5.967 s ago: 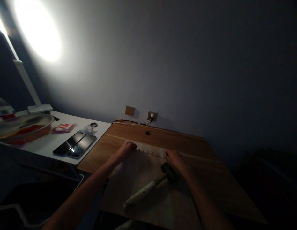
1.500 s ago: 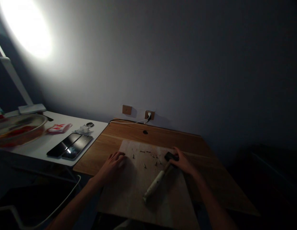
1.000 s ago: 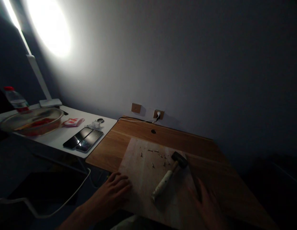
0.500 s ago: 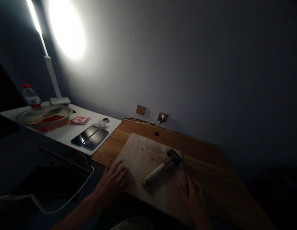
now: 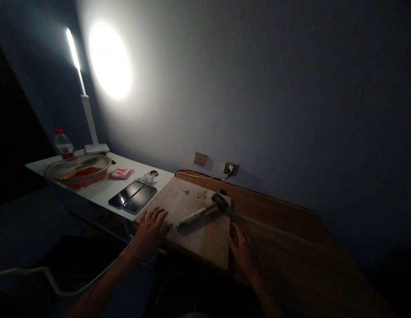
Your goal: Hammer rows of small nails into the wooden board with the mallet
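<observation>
A flat pale board [image 5: 205, 245] lies on the wooden table. On it rests a hammer [image 5: 192, 217] with a black head and a whitish handle, its head toward the far right corner. Small dark pieces, like nails or screws, lie in a cluster [image 5: 186, 192] behind the handle, with a few others near the head. My left hand [image 5: 152, 226] is spread over the board's left edge, palm down. At the board's right edge, my right hand [image 5: 243, 249] touches it with thumb and fingers apart. Neither hand holds the hammer.
Left of the wooden table [image 5: 291, 247] stands a white table [image 5: 106, 193] with two phones [image 5: 139, 198], a red-and-white packet [image 5: 122, 173], a clear basin [image 5: 102, 170], a bottle [image 5: 63, 143] and a lit lamp [image 5: 89, 117]. A white cable [image 5: 56, 287] hangs at lower left.
The board has slid left and toward the wall, carrying the hammer, with both my hands at its sides. The small metal pieces sit more bunched together. My view has shifted too.
</observation>
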`<state>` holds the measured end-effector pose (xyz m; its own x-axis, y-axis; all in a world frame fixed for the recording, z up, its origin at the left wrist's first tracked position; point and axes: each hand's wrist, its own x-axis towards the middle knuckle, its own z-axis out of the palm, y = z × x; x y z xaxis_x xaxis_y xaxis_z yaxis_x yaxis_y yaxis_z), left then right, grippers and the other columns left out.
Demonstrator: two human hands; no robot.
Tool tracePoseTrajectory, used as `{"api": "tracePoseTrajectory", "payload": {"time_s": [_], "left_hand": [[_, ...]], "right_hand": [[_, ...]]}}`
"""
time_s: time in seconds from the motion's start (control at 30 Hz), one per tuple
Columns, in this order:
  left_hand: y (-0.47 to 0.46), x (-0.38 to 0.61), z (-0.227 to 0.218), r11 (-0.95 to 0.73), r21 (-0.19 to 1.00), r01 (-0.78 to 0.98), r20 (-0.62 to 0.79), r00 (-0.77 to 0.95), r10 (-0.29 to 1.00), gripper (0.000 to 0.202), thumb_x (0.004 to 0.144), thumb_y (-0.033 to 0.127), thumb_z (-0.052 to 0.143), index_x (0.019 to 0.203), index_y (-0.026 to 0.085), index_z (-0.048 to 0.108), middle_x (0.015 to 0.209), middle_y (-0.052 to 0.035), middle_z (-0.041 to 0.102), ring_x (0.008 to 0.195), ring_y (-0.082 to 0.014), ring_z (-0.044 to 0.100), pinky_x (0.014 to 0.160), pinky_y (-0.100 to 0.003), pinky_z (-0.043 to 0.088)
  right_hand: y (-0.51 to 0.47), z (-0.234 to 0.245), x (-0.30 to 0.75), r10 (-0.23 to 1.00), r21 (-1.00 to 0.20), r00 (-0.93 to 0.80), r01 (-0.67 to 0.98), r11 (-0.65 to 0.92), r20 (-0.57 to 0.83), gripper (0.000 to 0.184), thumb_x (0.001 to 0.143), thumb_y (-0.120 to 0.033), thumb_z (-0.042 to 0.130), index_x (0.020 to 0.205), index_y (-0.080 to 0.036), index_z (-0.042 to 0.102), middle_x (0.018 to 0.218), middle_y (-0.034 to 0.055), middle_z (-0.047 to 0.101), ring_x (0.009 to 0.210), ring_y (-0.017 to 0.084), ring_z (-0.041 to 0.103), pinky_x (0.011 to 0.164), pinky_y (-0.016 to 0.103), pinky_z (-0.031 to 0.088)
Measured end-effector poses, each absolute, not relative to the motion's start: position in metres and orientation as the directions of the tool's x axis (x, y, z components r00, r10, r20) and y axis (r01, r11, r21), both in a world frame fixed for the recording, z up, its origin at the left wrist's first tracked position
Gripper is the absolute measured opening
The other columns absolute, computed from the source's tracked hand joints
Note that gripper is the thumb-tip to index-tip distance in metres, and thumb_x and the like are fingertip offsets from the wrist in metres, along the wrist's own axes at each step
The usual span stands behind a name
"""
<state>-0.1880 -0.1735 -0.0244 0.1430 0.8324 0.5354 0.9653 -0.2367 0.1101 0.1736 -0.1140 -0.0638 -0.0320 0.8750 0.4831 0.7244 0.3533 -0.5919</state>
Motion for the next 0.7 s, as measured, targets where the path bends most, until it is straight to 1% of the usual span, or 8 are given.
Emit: {"api": "tracePoseTrajectory", "payload": {"time_s": [0.1,0.2,0.3,0.43,0.5,0.57,0.63,0.7], "left_hand": [[-0.225,-0.188,-0.037,-0.590,0.120,0.798,0.547,0.443,0.711,0.037,0.098,0.016,0.051,0.133,0.021,0.061,0.131,-0.0123,0.067,0.121,-0.0230,0.064,0.105,-0.038,0.055],[-0.287,-0.207,-0.073,-0.702,0.171,0.692,0.434,0.586,0.684,0.047,0.091,0.012,0.054,0.134,0.028,0.062,0.126,-0.0066,0.072,0.114,-0.0204,0.069,0.100,-0.028,0.058],[-0.329,-0.248,-0.130,-0.460,0.297,0.837,0.378,0.339,0.861,0.045,0.087,0.019,0.056,0.129,0.035,0.066,0.122,-0.0031,0.076,0.100,-0.0213,0.076,0.083,-0.025,0.064],[-0.350,-0.304,-0.198,-0.061,0.530,0.846,0.166,-0.034,0.986,0.028,0.091,0.043,0.053,0.100,0.032,0.077,0.102,-0.0042,0.079,0.083,-0.0236,0.077,0.072,-0.029,0.065],[-0.355,-0.320,-0.215,0.079,0.537,0.840,0.119,-0.168,0.979,0.032,0.086,0.057,0.055,0.090,0.033,0.076,0.094,-0.0016,0.078,0.081,-0.0258,0.076,0.073,-0.035,0.065],[-0.359,-0.328,-0.223,0.134,0.512,0.849,0.108,-0.218,0.970,0.034,0.078,0.063,0.059,0.082,0.033,0.074,0.089,-0.0015,0.077,0.085,-0.0289,0.076,0.075,-0.039,0.065],[-0.362,-0.332,-0.226,0.147,0.478,0.866,0.114,-0.227,0.967,0.031,0.071,0.060,0.064,0.082,0.033,0.074,0.086,-0.0038,0.075,0.088,-0.0317,0.075,0.076,-0.041,0.065],[-0.363,-0.331,-0.230,0.146,0.449,0.882,0.130,-0.226,0.966,0.032,0.065,0.053,0.066,0.087,0.032,0.075,0.081,-0.0049,0.074,0.083,-0.0319,0.075,0.072,-0.040,0.064]], "right_hand": [[-0.131,-0.065,0.187,0.859,-0.630,0.033,0.693,0.349,0.511,0.044,0.096,-0.054,0.049,0.115,-0.020,0.071,0.112,0.0158,0.073,0.100,0.030,0.073,0.088,0.045,0.060],[-0.155,-0.071,0.201,0.896,-0.703,0.099,0.659,0.268,0.434,0.048,0.096,-0.063,0.049,0.103,-0.022,0.073,0.091,0.0112,0.076,0.075,0.027,0.074,0.071,0.040,0.061],[-0.175,-0.073,0.207,0.940,-0.736,0.064,0.641,0.218,0.334,0.047,0.097,-0.065,0.050,0.097,-0.023,0.073,0.081,0.0075,0.076,0.071,0.027,0.074,0.069,0.039,0.060],[-0.184,-0.062,0.193,0.844,-0.665,0.028,0.631,0.400,0.535,0.046,0.097,-0.063,0.053,0.108,-0.022,0.071,0.106,0.0138,0.073,0.096,0.030,0.073,0.083,0.045,0.060],[-0.184,-0.056,0.183,0.819,-0.639,-0.005,0.624,0.451,0.573,0.042,0.099,-0.059,0.055,0.109,-0.022,0.071,0.113,0.0142,0.069,0.101,0.029,0.072,0.087,0.046,0.060],[-0.185,-0.054,0.176,0.833,-0.649,-0.015,0.619,0.443,0.554,0.038,0.102,-0.056,0.052,0.099,-0.024,0.072,0.108,0.0122,0.068,0.096,0.027,0.072,0.086,0.044,0.060],[-0.189,-0.056,0.173,0.827,-0.667,0.031,0.609,0.429,0.561,0.042,0.101,-0.058,0.050,0.095,-0.023,0.071,0.104,0.0121,0.069,0.094,0.027,0.073,0.083,0.044,0.061],[-0.196,-0.060,0.174,0.828,-0.704,0.099,0.588,0.399,0.552,0.048,0.098,-0.066,0.052,0.101,-0.022,0.071,0.101,0.0128,0.072,0.091,0.028,0.074,0.081,0.043,0.062]]}}
